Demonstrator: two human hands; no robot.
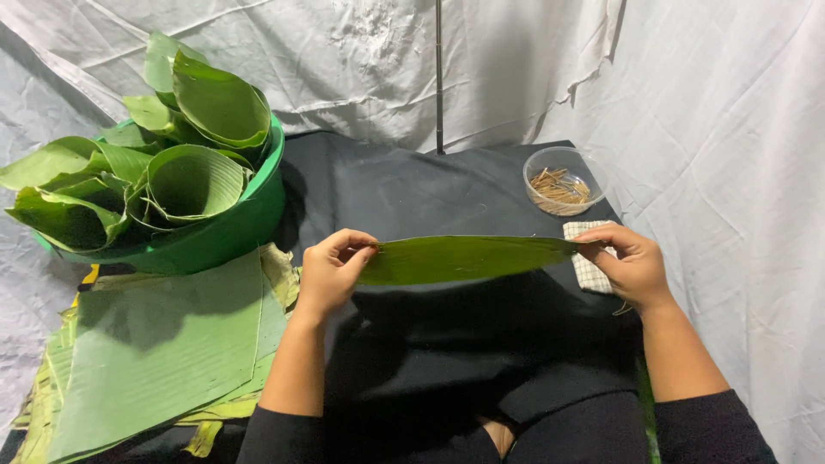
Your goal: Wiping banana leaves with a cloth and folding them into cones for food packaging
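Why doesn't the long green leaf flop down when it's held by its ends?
The leaf strip looks folded double and pulled taut between the left hand and right hand, so it probably stays straight. Released at one end, it would likely droop. It seems light and tearable.

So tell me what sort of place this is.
Likely a makeshift floor workspace for leaf craft or food wrapping: white sheets hung as backdrop, a black cloth spread below, a green tub of rolled banana leaves, and flat cut leaves stacked beside it.

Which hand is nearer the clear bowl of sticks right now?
Right. The right hand sits just below the clear bowl, pinching the leaf strip; the left hand holds its far end.
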